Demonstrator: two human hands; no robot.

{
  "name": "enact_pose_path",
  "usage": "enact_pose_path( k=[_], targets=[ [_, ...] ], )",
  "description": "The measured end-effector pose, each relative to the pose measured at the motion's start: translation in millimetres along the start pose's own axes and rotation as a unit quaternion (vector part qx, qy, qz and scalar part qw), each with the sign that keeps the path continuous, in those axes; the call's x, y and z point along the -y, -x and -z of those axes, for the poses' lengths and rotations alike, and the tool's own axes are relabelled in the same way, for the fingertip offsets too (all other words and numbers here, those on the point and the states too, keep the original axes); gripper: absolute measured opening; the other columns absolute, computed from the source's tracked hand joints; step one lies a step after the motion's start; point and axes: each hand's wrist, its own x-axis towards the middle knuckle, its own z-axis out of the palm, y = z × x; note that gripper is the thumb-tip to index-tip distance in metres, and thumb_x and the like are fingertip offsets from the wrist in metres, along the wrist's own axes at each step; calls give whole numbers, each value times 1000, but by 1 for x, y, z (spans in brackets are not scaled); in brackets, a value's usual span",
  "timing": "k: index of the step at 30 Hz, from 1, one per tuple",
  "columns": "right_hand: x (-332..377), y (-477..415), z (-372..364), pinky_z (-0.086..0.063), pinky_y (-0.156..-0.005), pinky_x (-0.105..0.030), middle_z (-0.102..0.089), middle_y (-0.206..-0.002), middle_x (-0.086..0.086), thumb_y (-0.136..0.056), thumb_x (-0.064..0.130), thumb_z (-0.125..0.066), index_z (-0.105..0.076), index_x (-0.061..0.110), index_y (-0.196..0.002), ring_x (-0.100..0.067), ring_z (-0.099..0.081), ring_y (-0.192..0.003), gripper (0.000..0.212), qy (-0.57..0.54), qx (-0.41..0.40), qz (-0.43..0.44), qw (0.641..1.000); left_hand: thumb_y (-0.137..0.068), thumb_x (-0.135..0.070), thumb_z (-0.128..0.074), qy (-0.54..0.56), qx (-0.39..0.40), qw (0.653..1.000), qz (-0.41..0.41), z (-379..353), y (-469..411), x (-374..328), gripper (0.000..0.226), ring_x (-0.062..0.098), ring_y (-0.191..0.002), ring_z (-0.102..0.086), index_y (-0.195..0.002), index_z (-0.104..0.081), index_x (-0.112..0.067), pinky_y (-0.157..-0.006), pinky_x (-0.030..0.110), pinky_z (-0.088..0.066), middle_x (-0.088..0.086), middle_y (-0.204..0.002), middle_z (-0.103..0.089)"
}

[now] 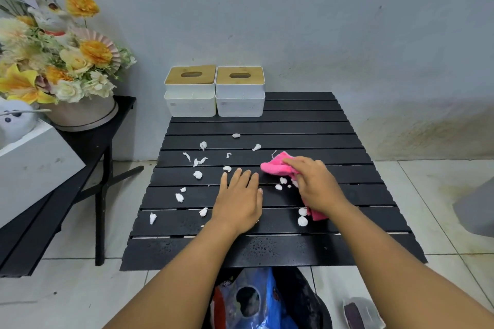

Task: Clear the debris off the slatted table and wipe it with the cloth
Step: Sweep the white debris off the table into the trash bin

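Left hand [238,200] lay flat on black slatted surface [307,128], fingers straight, holding nothing. Right hand [316,185] had fingers curled over bunched pink cloth [275,167], pressed down right of center. White paper scraps [197,174] were scattered across middle slats, few right beside cloth. Two white boxes [191,104] sat at far left corner.

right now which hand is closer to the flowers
Left. The left hand lies flat on the table, right of the flowers; the right hand, on the pink cloth, is farther right.
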Motion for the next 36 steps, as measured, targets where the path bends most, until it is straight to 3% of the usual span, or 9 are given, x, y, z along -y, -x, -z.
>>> enact_pose_path(
  k=[3,7,10,15,24,31,36],
  targets=[
    [-12,-15,2,-47,-86,-45,-55,-131,13,-94,11,-41,-48,40,-134,-26,-48,-102,50,12,-29,-20,999,-104,-35,-24,-6,4,1000,-10,-2,-3,-3,52,25,-149,-10,-152,-26,-14,-120,51,-4,2,-157,-27],
    [-17,-23,-8,-46,-92,-46,-45,-145,16,-93,23,-45,-38,39,-142,-32,-47,-110,51,56,43,-35,997,-104,-36,-23,-24,-11,1000,-11,4,-8,4,52,26,-148,-11,-151,-28,-15,-119,52,-6,1,-156,-29],
    [-15,-25,-11,-45,-96,-42,-38,-149,14,-88,18,-47,-40,37,-144,-29,-42,-115,59,84,59,-47,994,-104,-36,-23,-23,-7,1000,-7,10,-6,10,50,26,-148,-12,-150,-28,-16,-119,52,-7,-2,-154,-31],
    [-13,-19,-14,-40,-102,-39,-43,-148,13,-92,14,-44,-50,39,-138,-26,-45,-117,53,34,67,-14,997,-105,-36,-22,-37,54,998,-8,13,8,16,51,26,-149,-8,-151,-22,-16,-119,53,-4,-1,-157,-25],
    [1,-4,-25,-35,-109,-40,-50,-141,20,-84,19,-40,-52,44,-133,-17,-46,-128,57,-39,127,31,991,-105,-37,-21,-39,132,990,4,17,22,23,58,25,-151,0,-156,-7,-14,-121,51,-4,4,-165,-3],
    [-12,1,-4,-32,-111,-38,-47,-146,8,-90,5,-41,-50,33,-140,-27,-44,-126,59,-26,51,-61,996,-105,-38,-20,-33,132,991,10,23,27,30,58,25,-151,1,-157,-7,-15,-121,50,-3,4,-165,-3],
    [7,14,-17,-45,-101,-46,-52,-141,9,-92,9,-44,-56,33,-135,-35,-56,-111,50,-90,58,-56,993,-105,-39,-19,-36,149,988,14,24,29,31,59,24,-151,1,-157,-6,-15,-120,50,-2,3,-165,-2]
  ],
)
